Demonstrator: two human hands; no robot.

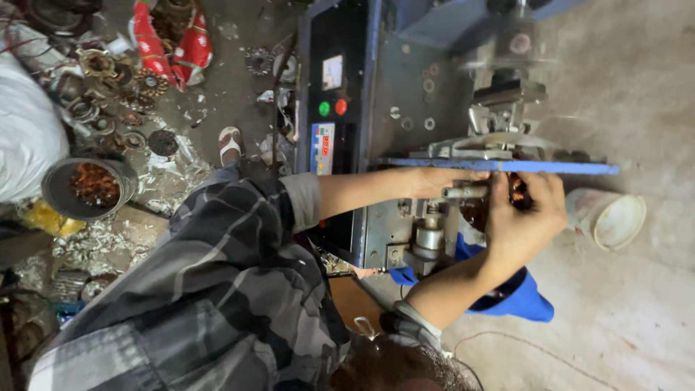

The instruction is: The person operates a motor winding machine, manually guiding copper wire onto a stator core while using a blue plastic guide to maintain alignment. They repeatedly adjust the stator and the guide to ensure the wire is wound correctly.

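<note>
Copper-wound stator (pixel 517 194) behind blue bar (pixel 499 166)

A dim, cluttered workshop with a bare concrete floor

The grey floor (pixel 637 311) is dusty and stained. A white sack (pixel 25 134) lies by a dark round bowl of rusty scrap (pixel 87 188), with metal rings (pixel 108 94) scattered near red-and-white bags (pixel 170 36). A pale bucket (pixel 615 217) lies on its side.

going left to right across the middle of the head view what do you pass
white sack → round pan of copper scrap → sandalled foot → control panel with green and red buttons → left hand → right hand → white bucket
</note>
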